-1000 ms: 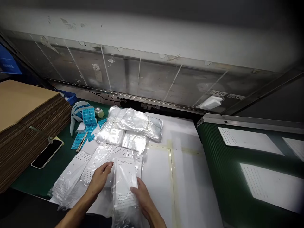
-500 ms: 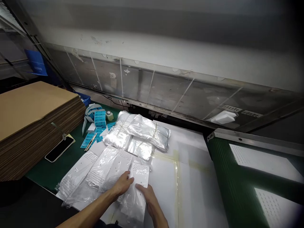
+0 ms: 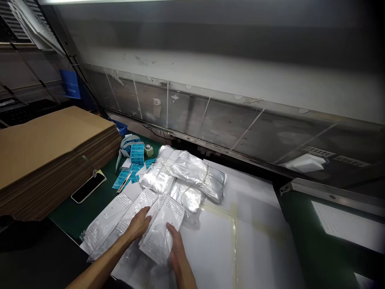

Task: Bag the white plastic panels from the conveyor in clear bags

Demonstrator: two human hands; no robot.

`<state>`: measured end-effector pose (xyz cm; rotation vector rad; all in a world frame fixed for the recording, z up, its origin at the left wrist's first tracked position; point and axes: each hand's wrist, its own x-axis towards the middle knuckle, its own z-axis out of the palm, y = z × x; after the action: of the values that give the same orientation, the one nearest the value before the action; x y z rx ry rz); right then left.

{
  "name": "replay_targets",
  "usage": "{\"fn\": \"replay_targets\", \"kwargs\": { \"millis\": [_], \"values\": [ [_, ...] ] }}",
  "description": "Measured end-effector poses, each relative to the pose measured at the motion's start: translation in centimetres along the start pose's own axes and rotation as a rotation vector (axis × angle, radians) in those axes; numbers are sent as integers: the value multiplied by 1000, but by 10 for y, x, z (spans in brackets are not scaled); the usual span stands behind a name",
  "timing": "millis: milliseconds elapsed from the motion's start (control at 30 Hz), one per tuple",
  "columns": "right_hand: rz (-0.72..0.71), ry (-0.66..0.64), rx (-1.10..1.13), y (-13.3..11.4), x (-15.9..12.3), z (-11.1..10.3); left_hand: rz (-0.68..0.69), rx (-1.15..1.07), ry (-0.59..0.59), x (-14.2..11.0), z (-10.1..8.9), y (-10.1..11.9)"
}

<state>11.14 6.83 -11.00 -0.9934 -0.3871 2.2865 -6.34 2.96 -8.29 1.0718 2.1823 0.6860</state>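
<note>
My left hand and my right hand grip the edges of a white perforated sheet in a clear plastic bag, which is tilted and low over the work surface. Its bag's loose end trails toward me. Beside my left hand, further bagged white sheets lie overlapping, and the left hand's fingers nearly touch them. Beyond the held sheet sits a strapped bundle of clear plastic bags, shiny and crumpled.
The white work surface lies to the right, with a green mat at left. A tall corrugated cardboard stack stands at left, beside a phone, blue labels and a small jar. A green conveyor belt runs at right.
The bagged sheet has swung from nearly upright to a slant, its top now toward the right, with both hands turning it. My view has shifted, moving the whole scene toward the lower right.
</note>
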Motion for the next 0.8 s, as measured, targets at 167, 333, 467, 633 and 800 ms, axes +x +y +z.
{"fn": "replay_targets", "kwargs": {
  "millis": [167, 333, 467, 633, 800],
  "values": [
    [-42, -24, -12, 7, -3, 20, -23, -140, 11, 0, -18, -10],
    [-216, -96, -294, 11, 0, 65, -37, -313, 32, 5, -54, -23],
    [-291, 162, -580, 34, 19, 93, -110, -384, -24, 16, -82, -31],
    [-300, 281, -808, 60, 30, 100, -180, -408, -123, 32, -90, -26],
    [-89, 307, -508, 56, 30, 83, -167, -321, -219, 31, -83, -8]
  ]
}}
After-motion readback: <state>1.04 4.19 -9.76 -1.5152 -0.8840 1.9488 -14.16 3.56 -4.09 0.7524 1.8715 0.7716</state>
